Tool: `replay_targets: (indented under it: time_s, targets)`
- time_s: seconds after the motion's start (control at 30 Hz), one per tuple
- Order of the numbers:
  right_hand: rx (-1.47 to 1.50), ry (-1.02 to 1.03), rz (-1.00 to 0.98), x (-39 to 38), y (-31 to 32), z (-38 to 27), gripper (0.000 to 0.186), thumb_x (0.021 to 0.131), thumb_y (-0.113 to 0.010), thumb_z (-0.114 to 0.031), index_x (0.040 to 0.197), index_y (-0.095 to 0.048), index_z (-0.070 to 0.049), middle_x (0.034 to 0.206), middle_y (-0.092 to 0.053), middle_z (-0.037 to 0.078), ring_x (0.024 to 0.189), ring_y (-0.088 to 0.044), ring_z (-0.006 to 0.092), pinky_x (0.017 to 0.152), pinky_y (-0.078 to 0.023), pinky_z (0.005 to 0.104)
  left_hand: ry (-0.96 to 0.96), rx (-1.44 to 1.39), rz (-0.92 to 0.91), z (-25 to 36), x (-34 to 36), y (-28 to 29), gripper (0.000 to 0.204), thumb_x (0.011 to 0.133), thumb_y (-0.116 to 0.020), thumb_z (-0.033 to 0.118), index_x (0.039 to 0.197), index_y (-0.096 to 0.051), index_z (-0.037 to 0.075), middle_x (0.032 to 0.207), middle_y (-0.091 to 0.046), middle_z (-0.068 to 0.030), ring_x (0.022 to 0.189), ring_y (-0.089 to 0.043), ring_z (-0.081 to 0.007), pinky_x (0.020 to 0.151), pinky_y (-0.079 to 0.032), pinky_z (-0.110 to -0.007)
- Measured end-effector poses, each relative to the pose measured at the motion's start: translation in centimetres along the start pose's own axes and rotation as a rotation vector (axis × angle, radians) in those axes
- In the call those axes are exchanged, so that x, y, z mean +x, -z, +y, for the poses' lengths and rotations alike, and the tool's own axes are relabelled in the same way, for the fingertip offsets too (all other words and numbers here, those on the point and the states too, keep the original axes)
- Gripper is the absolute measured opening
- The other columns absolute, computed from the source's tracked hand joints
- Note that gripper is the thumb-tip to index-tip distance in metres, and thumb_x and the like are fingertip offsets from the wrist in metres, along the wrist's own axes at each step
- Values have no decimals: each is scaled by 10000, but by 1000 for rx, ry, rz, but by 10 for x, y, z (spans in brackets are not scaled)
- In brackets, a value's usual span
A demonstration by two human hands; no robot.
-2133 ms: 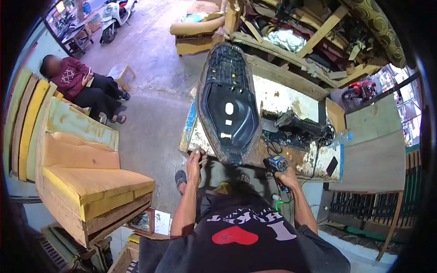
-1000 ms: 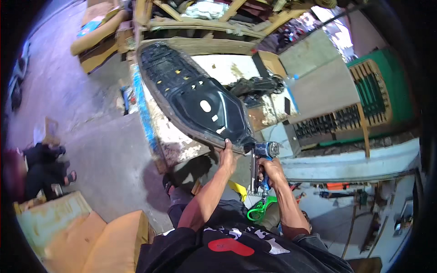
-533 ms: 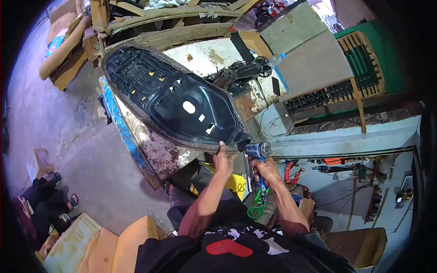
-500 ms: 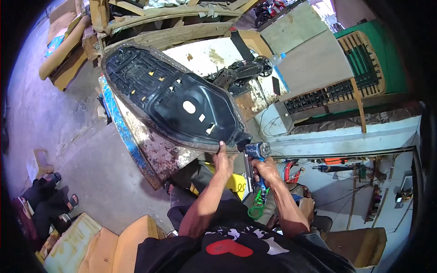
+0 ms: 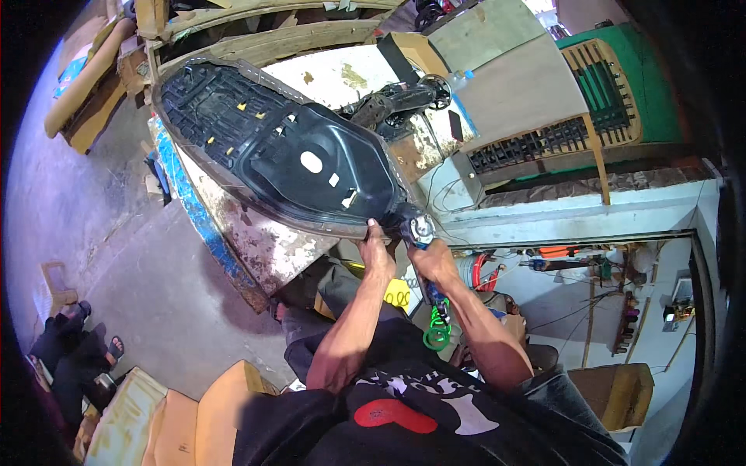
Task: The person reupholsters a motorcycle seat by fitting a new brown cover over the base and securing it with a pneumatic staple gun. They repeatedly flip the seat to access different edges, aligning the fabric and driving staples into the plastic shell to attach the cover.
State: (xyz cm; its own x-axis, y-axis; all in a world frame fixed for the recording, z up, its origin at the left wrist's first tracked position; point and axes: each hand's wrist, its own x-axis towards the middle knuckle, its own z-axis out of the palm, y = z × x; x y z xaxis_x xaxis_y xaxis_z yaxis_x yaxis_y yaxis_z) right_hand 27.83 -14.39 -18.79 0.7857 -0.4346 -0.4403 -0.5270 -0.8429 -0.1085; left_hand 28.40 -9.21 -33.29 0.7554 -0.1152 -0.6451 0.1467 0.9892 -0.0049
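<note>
A black motorcycle seat [image 5: 322, 182] lies upside down, its hard plastic base and the folded cover edge facing up. My left hand [image 5: 377, 255] grips the seat's rim near its narrow front end, thumb on top and the fingers hidden below. My right hand [image 5: 437, 266] is wrapped round an air staple gun [image 5: 420, 230], whose head is at the tip of that end, beside my left thumb. Whether its nose touches the cover is hidden. A green coiled air hose [image 5: 437, 330] hangs below the gun's handle.
The seat rests on a worn, paint-chipped table [image 5: 276, 252] with a blue edge. Behind it lie a dark metal mechanism [image 5: 396, 101], a plastic bottle [image 5: 460, 78] and a grey box [image 5: 452, 185]. Foam blocks [image 5: 221, 404] stand lower left, near a seated person's legs [image 5: 78, 365].
My right hand has moved up and inward and turned the staple gun, bringing its head over the seat's tip. My left hand keeps its hold on the rim. The whole view has shifted slightly.
</note>
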Motion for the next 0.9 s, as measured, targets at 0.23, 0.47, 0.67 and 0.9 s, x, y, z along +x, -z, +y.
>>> replay_targets:
  time_s: [0.23, 0.47, 0.67, 0.9]
  targets:
    - [25, -80, -52, 20, -2, -7, 391, 802, -680, -277, 881, -731, 102, 782, -727, 215, 712, -728, 293, 659, -548, 437, -10, -7, 50, -1, 0, -4, 503, 1050, -635, 272, 1496, -413, 198, 1453, -513, -61, 1281, -540, -277, 1047, -491, -530]
    - [194, -82, -116, 45, 0, 21, 276, 823, -676, -206, 813, -715, 68, 673, -684, 157, 604, -683, 235, 548, -507, 414, 24, 69, 142, 13, -28, -29, 550, 1051, -631, 244, 1535, -386, 155, 1496, -487, -65, 1327, -501, -254, 1130, -414, -514]
    - [469, 184, -51, -17, 91, -8, 191, 826, -674, -162, 736, -680, 6, 606, -646, 83, 515, -605, 154, 512, -450, 340, 52, 76, -20, 19, 21, 24, 471, 1070, -589, 359, 1456, -450, 126, 1408, -558, -157, 1282, -571, -408, 1075, -403, -730]
    - [174, 464, -72, 28, 142, 35, 273, 801, -860, -163, 882, -696, 39, 718, -701, 80, 643, -647, 138, 614, -526, 358, 10, 204, 19, 90, -29, 45, 407, 1061, -608, 260, 1381, -464, 55, 1153, -623, -116, 1022, -698, -335, 898, -591, -560]
